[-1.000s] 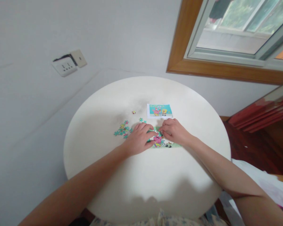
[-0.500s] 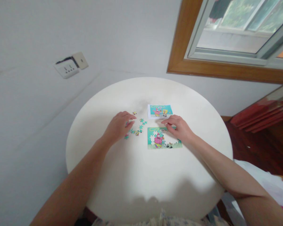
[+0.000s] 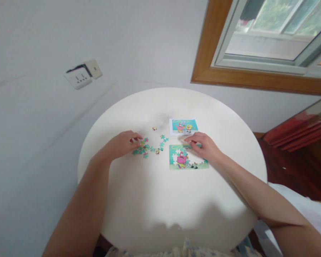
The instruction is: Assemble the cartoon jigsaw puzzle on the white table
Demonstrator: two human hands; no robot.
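Note:
My left hand [image 3: 125, 143] is at the left edge of a loose pile of puzzle pieces [image 3: 145, 149], thumb and fingers apart beside them. Whether the fingertips touch a piece, I cannot tell. My right hand [image 3: 204, 145] hovers over the upper right part of a partly filled jigsaw puzzle [image 3: 181, 160], its thumb and index finger pinched on what looks like a small, pale puzzle piece. The puzzle has a teal border, a pink cartoon figure and white gaps. Just behind it lies a reference picture card [image 3: 183, 126] with a pink and a yellow figure.
Everything lies on a round white table [image 3: 160, 200]. One stray puzzle piece [image 3: 154, 128] sits behind the pile. A wall socket [image 3: 79, 77] is at the left, a wood-framed window [image 3: 256, 76] at the right. A white bag-like sheet [image 3: 296, 203] lies beyond the table's right edge.
My left hand has moved left, off the middle of the pile, uncovering more pieces. My right hand stays over the puzzle. The whole view has shifted slightly.

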